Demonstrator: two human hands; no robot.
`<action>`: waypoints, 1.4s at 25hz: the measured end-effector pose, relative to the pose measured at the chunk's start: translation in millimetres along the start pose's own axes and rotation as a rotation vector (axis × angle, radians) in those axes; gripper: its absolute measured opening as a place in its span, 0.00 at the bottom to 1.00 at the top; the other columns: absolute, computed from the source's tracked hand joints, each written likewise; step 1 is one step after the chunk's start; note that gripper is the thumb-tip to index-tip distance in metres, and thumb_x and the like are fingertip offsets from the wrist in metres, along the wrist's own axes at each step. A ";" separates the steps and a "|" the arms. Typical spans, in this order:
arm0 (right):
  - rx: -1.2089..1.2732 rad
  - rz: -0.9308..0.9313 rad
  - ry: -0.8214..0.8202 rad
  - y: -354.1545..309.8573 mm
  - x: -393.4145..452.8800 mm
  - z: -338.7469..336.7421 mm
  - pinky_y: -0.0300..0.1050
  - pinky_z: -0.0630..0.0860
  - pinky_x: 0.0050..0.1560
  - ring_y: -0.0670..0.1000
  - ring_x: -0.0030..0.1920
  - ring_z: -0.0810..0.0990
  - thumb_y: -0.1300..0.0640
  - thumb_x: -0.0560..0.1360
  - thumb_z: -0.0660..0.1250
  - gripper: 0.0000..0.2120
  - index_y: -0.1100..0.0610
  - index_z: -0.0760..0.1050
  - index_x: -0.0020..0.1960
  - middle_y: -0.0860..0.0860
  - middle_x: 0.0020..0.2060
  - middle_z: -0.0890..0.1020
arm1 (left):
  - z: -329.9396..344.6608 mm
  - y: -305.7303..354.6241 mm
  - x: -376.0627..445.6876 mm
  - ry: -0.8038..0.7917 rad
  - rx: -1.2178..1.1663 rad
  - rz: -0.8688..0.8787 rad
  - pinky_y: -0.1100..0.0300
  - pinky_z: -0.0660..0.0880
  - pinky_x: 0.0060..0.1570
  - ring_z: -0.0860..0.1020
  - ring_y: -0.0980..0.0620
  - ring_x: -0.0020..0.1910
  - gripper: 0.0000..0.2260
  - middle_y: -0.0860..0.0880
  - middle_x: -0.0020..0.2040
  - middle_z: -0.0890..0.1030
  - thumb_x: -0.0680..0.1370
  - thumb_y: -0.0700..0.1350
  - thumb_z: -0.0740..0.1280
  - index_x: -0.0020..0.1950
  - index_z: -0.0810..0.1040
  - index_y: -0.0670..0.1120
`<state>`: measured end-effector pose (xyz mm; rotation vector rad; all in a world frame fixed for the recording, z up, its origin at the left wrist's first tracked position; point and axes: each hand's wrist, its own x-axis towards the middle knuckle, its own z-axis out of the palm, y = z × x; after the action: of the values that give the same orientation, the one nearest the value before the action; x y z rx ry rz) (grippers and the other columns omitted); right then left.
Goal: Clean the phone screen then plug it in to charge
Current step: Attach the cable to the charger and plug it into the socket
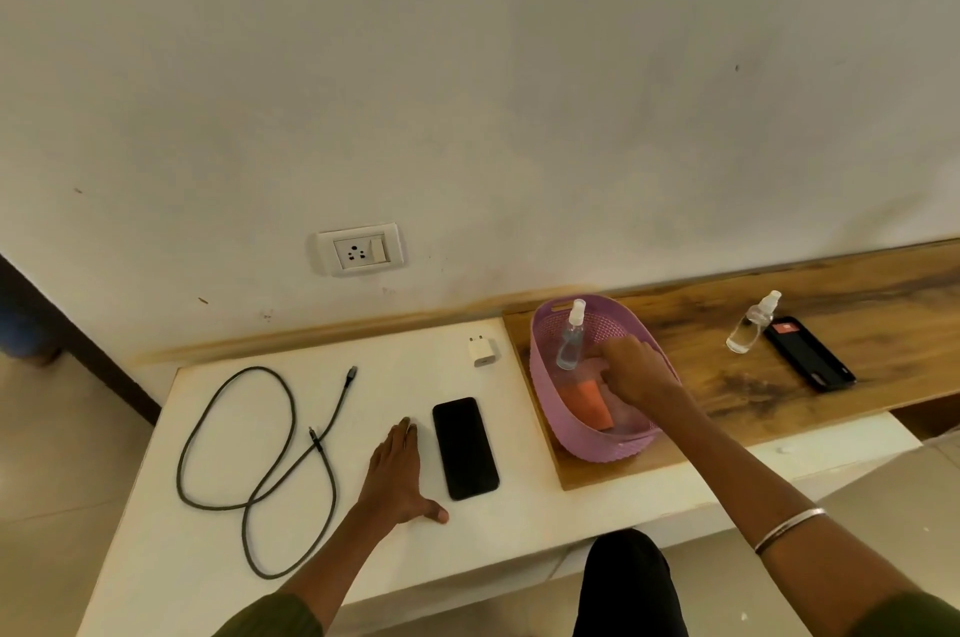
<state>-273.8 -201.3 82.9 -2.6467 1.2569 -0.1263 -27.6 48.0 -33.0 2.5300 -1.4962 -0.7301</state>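
Note:
A black phone (pixel 465 447) lies flat, screen up, on the white table (pixel 395 376). My left hand (pixel 399 475) rests flat on the table just left of it, fingers apart, holding nothing. My right hand (pixel 638 370) reaches down into a purple basket (pixel 582 433); its fingertips are hidden among a pink cloth (pixel 623 415) and I cannot tell whether they grip anything. A spray bottle (pixel 571 337) leans inside the basket beside an orange item (pixel 589 402). A dark charging cable (pixel 270 459) lies looped at the left. A white charger plug (pixel 483 350) sits near the wall.
A wall socket with a switch (pixel 359 250) is above the table. On the wooden shelf (pixel 857 303) to the right lie a second spray bottle (pixel 753 324) and a second dark phone (pixel 809 353). My dark-clothed knee (pixel 628 584) is below the table's front edge.

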 end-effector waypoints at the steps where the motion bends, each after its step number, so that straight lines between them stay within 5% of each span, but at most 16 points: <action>1: 0.021 -0.015 0.032 -6.0 0.0 -5.1 0.36 0.76 0.38 0.45 0.38 0.80 0.61 0.75 0.68 0.11 0.51 0.81 0.55 0.46 0.47 0.84 | -0.7 -0.4 -2.7 0.019 -0.010 0.011 0.52 0.46 0.78 0.43 0.45 0.80 0.64 0.44 0.80 0.41 0.62 0.64 0.78 0.79 0.38 0.40; 8: 0.049 -0.046 0.146 -64.1 8.2 -20.8 0.31 0.76 0.31 0.42 0.33 0.80 0.60 0.73 0.72 0.11 0.52 0.80 0.55 0.47 0.41 0.84 | -29.9 -28.3 -22.5 0.264 -0.116 0.012 0.54 0.54 0.76 0.54 0.47 0.79 0.42 0.44 0.80 0.55 0.75 0.58 0.69 0.79 0.53 0.42; 11: 0.103 -0.085 0.202 -94.2 8.4 -18.6 0.49 0.83 0.43 0.49 0.36 0.83 0.64 0.76 0.66 0.10 0.56 0.79 0.55 0.50 0.39 0.84 | -40.9 -48.0 -33.8 0.356 -0.153 -0.019 0.54 0.59 0.74 0.59 0.47 0.77 0.33 0.45 0.78 0.61 0.78 0.55 0.67 0.77 0.59 0.43; 13: 0.100 -0.115 0.203 -112.6 9.7 -11.2 0.58 0.79 0.54 0.51 0.39 0.83 0.66 0.76 0.64 0.10 0.56 0.79 0.53 0.49 0.38 0.83 | -44.8 -64.0 -43.5 0.388 -0.175 -0.061 0.54 0.63 0.73 0.63 0.47 0.75 0.30 0.45 0.76 0.64 0.79 0.54 0.66 0.76 0.62 0.43; 17: 0.242 -0.118 0.161 -136.1 21.4 20.4 0.50 0.81 0.49 0.49 0.44 0.82 0.67 0.72 0.65 0.13 0.53 0.80 0.52 0.47 0.42 0.83 | -43.1 -95.2 -58.2 0.434 -0.213 -0.136 0.54 0.68 0.69 0.67 0.46 0.71 0.26 0.46 0.72 0.69 0.79 0.52 0.66 0.74 0.67 0.44; 20: 0.181 -0.144 0.133 -147.9 25.8 43.1 0.44 0.70 0.62 0.47 0.49 0.81 0.64 0.72 0.67 0.12 0.53 0.80 0.54 0.46 0.47 0.83 | -39.6 -109.7 -61.5 0.462 -0.262 -0.155 0.55 0.70 0.66 0.69 0.47 0.68 0.22 0.47 0.69 0.72 0.80 0.50 0.65 0.72 0.70 0.45; 26: 0.034 -0.169 -0.061 -135.7 70.9 112.5 0.30 0.69 0.48 0.46 0.59 0.76 0.59 0.74 0.64 0.16 0.48 0.74 0.60 0.46 0.59 0.78 | -47.3 -124.8 -32.4 0.518 -0.309 -0.140 0.60 0.72 0.60 0.74 0.48 0.62 0.16 0.47 0.58 0.79 0.80 0.47 0.65 0.66 0.75 0.44; 29: 0.010 -0.133 -0.053 -132.6 92.5 129.4 0.43 0.73 0.60 0.52 0.63 0.75 0.62 0.73 0.65 0.19 0.51 0.74 0.63 0.49 0.60 0.78 | -51.3 -127.6 -6.7 0.532 -0.328 -0.142 0.60 0.72 0.60 0.74 0.50 0.61 0.15 0.48 0.58 0.79 0.80 0.47 0.64 0.66 0.75 0.44; 35: 0.087 0.010 -0.115 -124.2 103.1 154.2 0.57 0.73 0.61 0.60 0.62 0.71 0.62 0.72 0.62 0.26 0.47 0.69 0.68 0.54 0.62 0.72 | -47.4 -119.8 44.7 0.501 -0.251 -0.158 0.56 0.70 0.65 0.74 0.47 0.62 0.16 0.47 0.59 0.79 0.82 0.49 0.61 0.67 0.74 0.44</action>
<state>-89.1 -181.4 -40.8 -2.5353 1.1993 -0.0258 107.2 64.0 -46.6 2.4098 -0.9853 -0.2444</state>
